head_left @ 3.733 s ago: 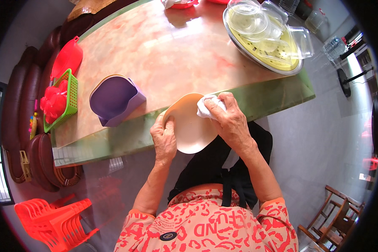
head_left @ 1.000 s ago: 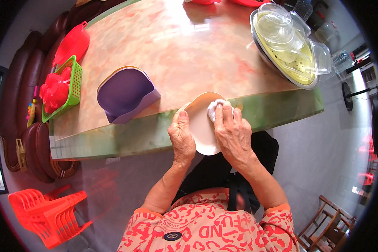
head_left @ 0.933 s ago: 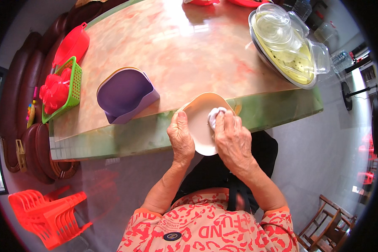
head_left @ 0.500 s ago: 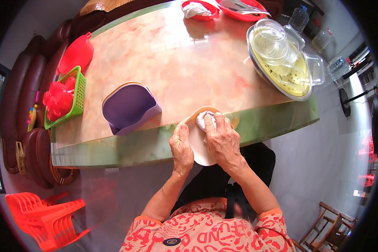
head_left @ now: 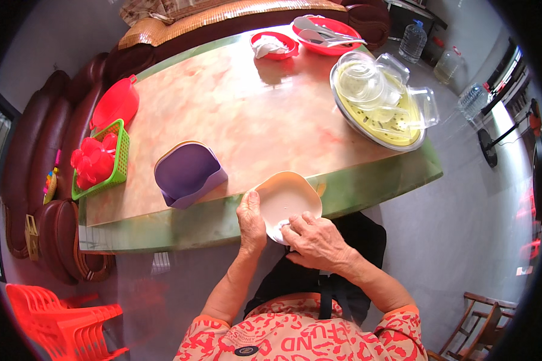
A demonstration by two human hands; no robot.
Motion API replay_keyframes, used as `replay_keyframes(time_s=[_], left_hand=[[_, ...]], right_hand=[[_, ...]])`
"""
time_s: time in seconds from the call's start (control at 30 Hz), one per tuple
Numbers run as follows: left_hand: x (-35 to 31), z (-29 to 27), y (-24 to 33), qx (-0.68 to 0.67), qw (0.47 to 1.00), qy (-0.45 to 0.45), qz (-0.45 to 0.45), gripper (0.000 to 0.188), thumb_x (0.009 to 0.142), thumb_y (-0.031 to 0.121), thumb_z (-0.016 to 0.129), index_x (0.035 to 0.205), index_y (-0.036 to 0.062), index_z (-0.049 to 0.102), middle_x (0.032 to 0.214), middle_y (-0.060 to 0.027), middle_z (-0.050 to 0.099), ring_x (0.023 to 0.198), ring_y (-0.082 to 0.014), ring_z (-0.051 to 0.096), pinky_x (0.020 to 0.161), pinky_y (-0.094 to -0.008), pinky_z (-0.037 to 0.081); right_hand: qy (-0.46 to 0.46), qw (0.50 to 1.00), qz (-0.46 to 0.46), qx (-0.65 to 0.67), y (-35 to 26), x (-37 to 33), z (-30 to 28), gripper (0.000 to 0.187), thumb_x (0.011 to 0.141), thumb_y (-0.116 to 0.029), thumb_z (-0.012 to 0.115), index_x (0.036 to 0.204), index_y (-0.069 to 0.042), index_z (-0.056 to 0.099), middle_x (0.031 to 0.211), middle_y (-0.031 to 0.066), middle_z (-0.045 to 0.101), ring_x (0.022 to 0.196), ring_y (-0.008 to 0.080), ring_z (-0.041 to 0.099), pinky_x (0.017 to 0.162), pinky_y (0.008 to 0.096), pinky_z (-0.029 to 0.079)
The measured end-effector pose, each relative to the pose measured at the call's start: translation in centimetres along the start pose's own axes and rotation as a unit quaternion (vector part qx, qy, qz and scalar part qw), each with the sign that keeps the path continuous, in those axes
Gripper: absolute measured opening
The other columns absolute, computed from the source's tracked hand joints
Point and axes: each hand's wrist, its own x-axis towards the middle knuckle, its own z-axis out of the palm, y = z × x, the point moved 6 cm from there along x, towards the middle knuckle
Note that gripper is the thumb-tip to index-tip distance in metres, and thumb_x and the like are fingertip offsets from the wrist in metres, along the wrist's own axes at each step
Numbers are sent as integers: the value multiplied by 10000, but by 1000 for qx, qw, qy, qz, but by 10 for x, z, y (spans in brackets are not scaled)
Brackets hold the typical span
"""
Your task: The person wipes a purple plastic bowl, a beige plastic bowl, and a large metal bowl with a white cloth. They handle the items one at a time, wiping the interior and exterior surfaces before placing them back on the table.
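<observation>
My left hand point(head_left: 252, 223) grips the left rim of a cream-coloured bowl point(head_left: 290, 201), tilted at the table's near edge so that its inside shows. Pressed against the bowl's near inner side is a white cloth point(head_left: 277, 231), mostly covered by my right hand point(head_left: 317, 242), whose fingers close over it. To the left, a purple container point(head_left: 190, 171) with a dipped front edge stands on the table, a cream rim showing behind it.
A green basket point(head_left: 121, 157) of red cups stands at the table's left, beside a red basin point(head_left: 115, 103). At the right, a yellow colander point(head_left: 379, 123) holds clear plastic containers. Farther back are a red bowl with white cloth point(head_left: 275, 46) and a red basin with ladles point(head_left: 337, 35).
My right hand has moved with the cloth from the bowl's far side down to its near side. The bowl has tipped, showing more of its inside. The view has shifted slightly.
</observation>
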Motion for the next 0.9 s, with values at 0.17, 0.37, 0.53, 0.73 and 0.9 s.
replay_keyframes(time_s=[0.17, 0.37, 0.53, 0.73, 0.9], left_hand=[[-3, 2, 11, 47, 998, -25, 38, 364, 986, 260, 467, 1192, -31, 545, 1102, -119, 586, 989, -167, 527, 879, -300, 423], [-67, 25, 110, 396, 805, -282, 340, 582, 770, 197, 598, 1328, 68, 499, 1425, -159, 405, 1321, -299, 369, 1107, -479, 246], [-112, 54, 107, 502, 676, -342, 417, 499, 675, 212, 762, 1142, 103, 625, 1157, -89, 642, 1117, -252, 596, 1017, -496, 401], [-120, 67, 108, 395, 800, -381, 243, 338, 751, 170, 746, 1052, 36, 669, 914, -95, 692, 839, -263, 676, 736, -338, 533], [-116, 70, 61, 9, 930, -342, -137, 368, 828, 107, 738, 1164, 2, 628, 997, -5, 668, 895, -65, 586, 819, -263, 510]], right_hand=[[67, 994, -39, -81, -3, -10, 1, 188, 762, -188, 656, 914, -79, 634, 840, 40, 570, 773, 212, 586, 624, 320, 504], [12, 999, -40, -19, 3, -42, -33, 119, 758, -176, 626, 859, -115, 639, 885, 35, 582, 820, 212, 581, 640, 323, 527], [40, 995, -86, 20, -18, -52, -71, 146, 738, -161, 635, 875, -113, 638, 869, 20, 571, 791, 213, 576, 619, 328, 522], [159, 954, -54, 249, 14, -74, -114, 382, 727, -50, 720, 1095, -14, 621, 1004, 133, 593, 895, 257, 602, 675, 315, 517], [431, 840, 161, 287, 43, -111, -130, 274, 797, -35, 680, 1059, -4, 605, 1023, 130, 578, 907, 217, 581, 740, 313, 487]])
